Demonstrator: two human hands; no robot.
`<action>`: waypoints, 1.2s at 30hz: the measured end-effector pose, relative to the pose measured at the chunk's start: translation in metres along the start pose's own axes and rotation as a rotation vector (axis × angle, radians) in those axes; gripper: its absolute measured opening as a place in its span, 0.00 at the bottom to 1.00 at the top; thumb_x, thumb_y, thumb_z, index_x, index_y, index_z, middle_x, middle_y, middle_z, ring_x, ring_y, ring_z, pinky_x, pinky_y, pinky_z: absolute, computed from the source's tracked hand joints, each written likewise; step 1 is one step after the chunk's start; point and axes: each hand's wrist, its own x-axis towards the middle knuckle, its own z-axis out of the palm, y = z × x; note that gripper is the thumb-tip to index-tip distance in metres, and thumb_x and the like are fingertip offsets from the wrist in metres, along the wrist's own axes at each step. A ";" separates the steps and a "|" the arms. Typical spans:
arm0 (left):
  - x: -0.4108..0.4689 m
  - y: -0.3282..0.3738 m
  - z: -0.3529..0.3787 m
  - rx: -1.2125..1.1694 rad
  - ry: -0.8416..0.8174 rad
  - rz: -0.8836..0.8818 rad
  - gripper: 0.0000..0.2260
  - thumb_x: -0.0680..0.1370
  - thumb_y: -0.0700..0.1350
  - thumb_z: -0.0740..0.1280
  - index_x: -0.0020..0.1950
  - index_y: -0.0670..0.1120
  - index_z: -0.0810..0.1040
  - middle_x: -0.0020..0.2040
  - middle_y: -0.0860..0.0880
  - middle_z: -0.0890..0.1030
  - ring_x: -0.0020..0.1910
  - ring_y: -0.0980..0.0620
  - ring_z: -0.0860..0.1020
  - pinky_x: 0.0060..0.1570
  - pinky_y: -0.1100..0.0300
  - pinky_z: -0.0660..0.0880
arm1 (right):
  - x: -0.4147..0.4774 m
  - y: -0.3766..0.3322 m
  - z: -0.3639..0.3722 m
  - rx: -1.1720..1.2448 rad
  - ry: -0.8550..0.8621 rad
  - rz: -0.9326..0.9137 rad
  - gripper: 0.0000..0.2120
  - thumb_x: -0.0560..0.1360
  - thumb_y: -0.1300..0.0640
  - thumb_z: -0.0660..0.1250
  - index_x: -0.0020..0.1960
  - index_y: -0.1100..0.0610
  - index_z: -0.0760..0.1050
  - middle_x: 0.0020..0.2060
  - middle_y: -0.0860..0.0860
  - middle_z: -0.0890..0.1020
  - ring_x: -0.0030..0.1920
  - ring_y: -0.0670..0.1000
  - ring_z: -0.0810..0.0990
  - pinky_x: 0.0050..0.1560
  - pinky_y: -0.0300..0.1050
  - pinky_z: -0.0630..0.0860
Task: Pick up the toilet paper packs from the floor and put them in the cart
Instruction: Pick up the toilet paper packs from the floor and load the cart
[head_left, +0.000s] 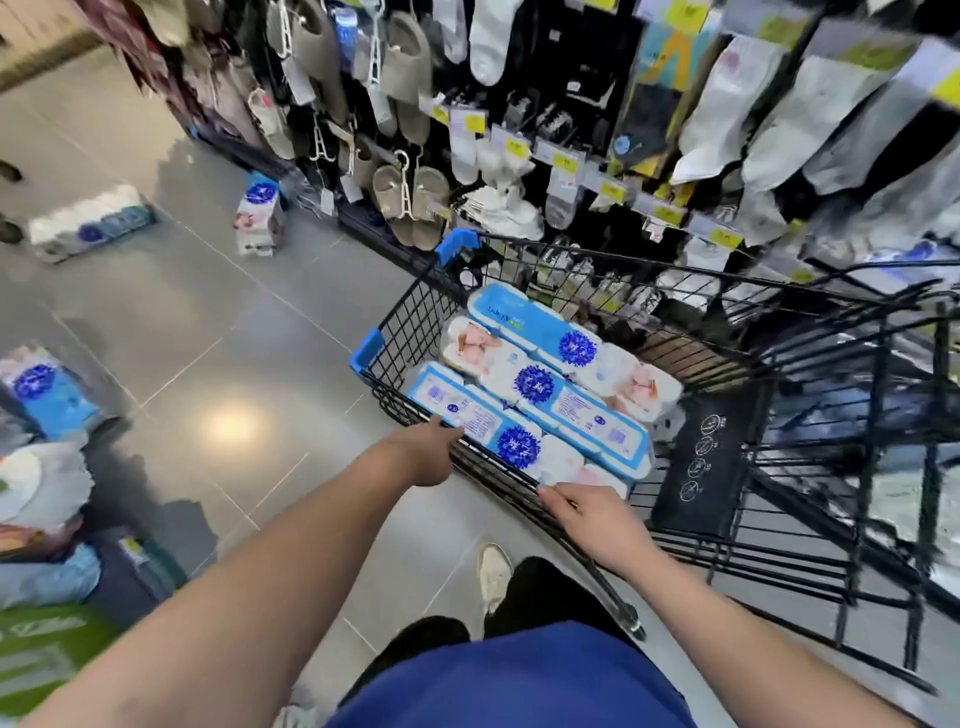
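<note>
Left hand (427, 451) and right hand (597, 519) fingers grip the cart (410, 327) rim; packs (535, 385) lie parallel to it.

Three toilet paper packs (535, 384) in blue-and-white wrap, each printed with a dark blue flower-like roundel and a pale pink picture, sit in a black wire cart (415, 322) with bright blue plastic corners (366, 351). A black flap (701, 457) inside carries white round icons. Other packs (88, 221) show white rolls banded in the same blue against the floor (234, 322), glossy grey tile with thin pale seams. A royal blue shirt (519, 675), black trousers (540, 587) and an off-white shoe (493, 571) fill the foreground. Behind hang taupe slippers (410, 202) and white, grey and black socks (488, 41) under yellow price tags (724, 238).
</note>
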 end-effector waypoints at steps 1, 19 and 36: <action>0.005 -0.007 -0.006 -0.009 0.001 -0.007 0.31 0.80 0.40 0.56 0.82 0.55 0.52 0.82 0.45 0.47 0.78 0.44 0.62 0.72 0.53 0.63 | 0.008 -0.008 -0.001 -0.003 -0.007 0.010 0.23 0.79 0.30 0.53 0.32 0.41 0.70 0.40 0.48 0.82 0.45 0.52 0.80 0.46 0.47 0.77; 0.061 -0.137 -0.092 0.066 0.028 0.031 0.28 0.80 0.41 0.56 0.80 0.55 0.59 0.80 0.48 0.60 0.77 0.47 0.64 0.69 0.54 0.67 | 0.105 -0.139 0.007 -0.107 0.036 0.016 0.33 0.75 0.25 0.42 0.43 0.47 0.76 0.44 0.51 0.84 0.48 0.55 0.81 0.48 0.49 0.78; 0.091 -0.190 -0.126 0.252 -0.028 0.121 0.18 0.79 0.42 0.59 0.67 0.46 0.76 0.66 0.44 0.77 0.65 0.44 0.75 0.59 0.53 0.74 | 0.139 -0.188 0.010 -0.036 -0.141 0.169 0.29 0.75 0.25 0.52 0.67 0.37 0.74 0.60 0.44 0.82 0.61 0.48 0.78 0.61 0.44 0.74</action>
